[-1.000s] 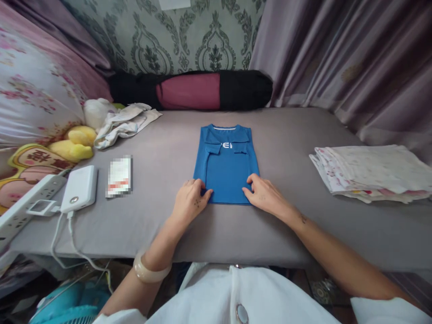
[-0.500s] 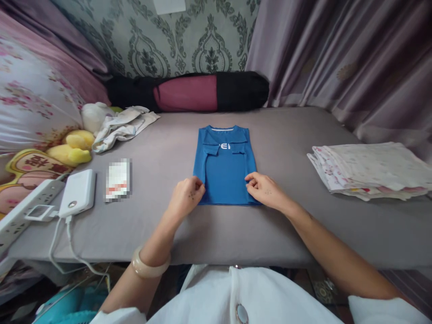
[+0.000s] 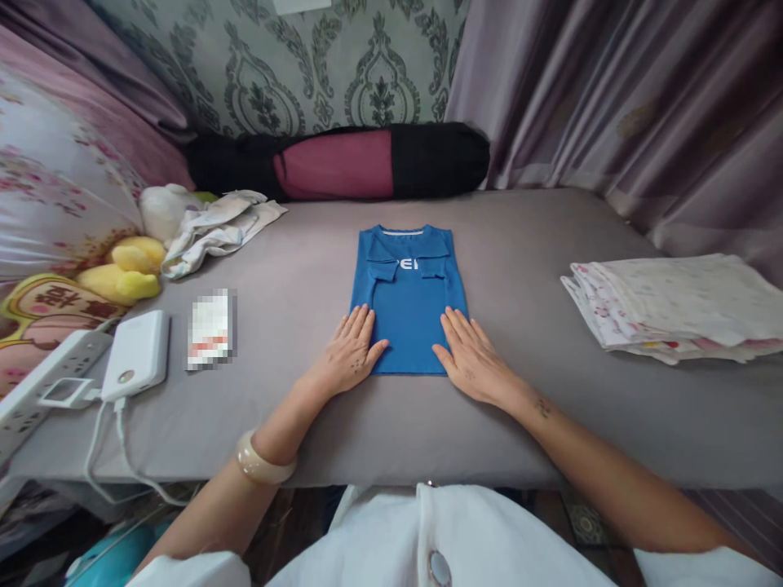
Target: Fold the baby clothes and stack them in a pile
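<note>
My left hand (image 3: 353,349) and my right hand (image 3: 470,352) are both resting flat, palms down, on the two near corners of the blue shirt (image 3: 409,318). The fingers are stretching forward along the side folds, each thumb is pointing inward, apart from the fingers, and neither hand is gripping anything. The shirt is lying folded in the middle of the table (image 3: 391,432), with its collar to the wall and its lower edge towards me. Both sleeve ends (image 3: 382,271) are lying over the chest and partly covering the white letters (image 3: 409,264).

If I am pressing more on one side, I think that the fold there could slide and the shape become crooked. The sleeve ends are lying beyond my fingers with nothing holding them, so a quick pull on the lower edge might shift them. The white cable (image 3: 121,416) is hanging over the table's near edge; a wide swing of my left elbow could catch it and drag the power bank (image 3: 135,350).
</note>
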`<state>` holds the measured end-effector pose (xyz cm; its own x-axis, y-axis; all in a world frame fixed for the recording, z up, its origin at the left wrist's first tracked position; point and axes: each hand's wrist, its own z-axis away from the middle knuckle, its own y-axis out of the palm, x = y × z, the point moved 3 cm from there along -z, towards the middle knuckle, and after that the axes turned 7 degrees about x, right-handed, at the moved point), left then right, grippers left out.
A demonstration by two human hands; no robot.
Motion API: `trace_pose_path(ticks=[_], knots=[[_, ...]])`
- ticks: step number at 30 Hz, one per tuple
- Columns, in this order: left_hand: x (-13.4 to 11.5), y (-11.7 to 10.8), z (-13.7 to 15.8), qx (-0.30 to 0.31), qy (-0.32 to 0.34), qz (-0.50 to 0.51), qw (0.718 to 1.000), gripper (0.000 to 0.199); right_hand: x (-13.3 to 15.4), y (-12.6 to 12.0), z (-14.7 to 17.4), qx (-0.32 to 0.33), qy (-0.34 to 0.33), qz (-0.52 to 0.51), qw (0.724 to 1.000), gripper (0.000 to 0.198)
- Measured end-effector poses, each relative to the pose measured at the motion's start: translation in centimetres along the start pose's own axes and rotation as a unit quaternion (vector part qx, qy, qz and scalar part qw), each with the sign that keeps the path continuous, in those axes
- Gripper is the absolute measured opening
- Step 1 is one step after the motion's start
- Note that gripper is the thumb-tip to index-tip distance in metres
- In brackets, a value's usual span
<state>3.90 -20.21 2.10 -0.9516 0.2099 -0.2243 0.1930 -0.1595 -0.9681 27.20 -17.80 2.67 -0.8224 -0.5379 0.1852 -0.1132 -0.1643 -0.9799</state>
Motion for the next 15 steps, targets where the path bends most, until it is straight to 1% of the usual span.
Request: trace_pose_path(ticks=[2, 5, 9, 12, 15], knots=[[0.0, 0.0, -0.1, 0.010, -0.007, -0.005, 1.000, 0.071, -0.1, 0.1, -0.1, 0.001, 0.001, -0.001, 1.000, 0.069], [0.0, -0.3, 0.1, 0.015, -0.007, -0.005, 1.000, 0.069, -0.3, -0.3, -0.1, 0.022, 0.007, -0.016, 1.000, 0.071], [-0.5, -1.3, 1.9, -0.019, -0.005, -0.017, 1.000, 0.071, 0.0, -1.4, 1.1, 0.043, 0.011, -0.053, 0.998, 0.071], [-1.2, -2.1, 4.1, -0.039, 0.036, -0.022, 0.998, 0.067, 0.8, -2.2, 2.7, 0.028, -0.003, -0.048, 0.998, 0.070], [-1.6, -2.5, 5.4, -0.032, 0.084, -0.001, 0.996, 0.059, 1.5, -2.1, 3.9, 0.015, -0.018, -0.031, 0.999, 0.067]])
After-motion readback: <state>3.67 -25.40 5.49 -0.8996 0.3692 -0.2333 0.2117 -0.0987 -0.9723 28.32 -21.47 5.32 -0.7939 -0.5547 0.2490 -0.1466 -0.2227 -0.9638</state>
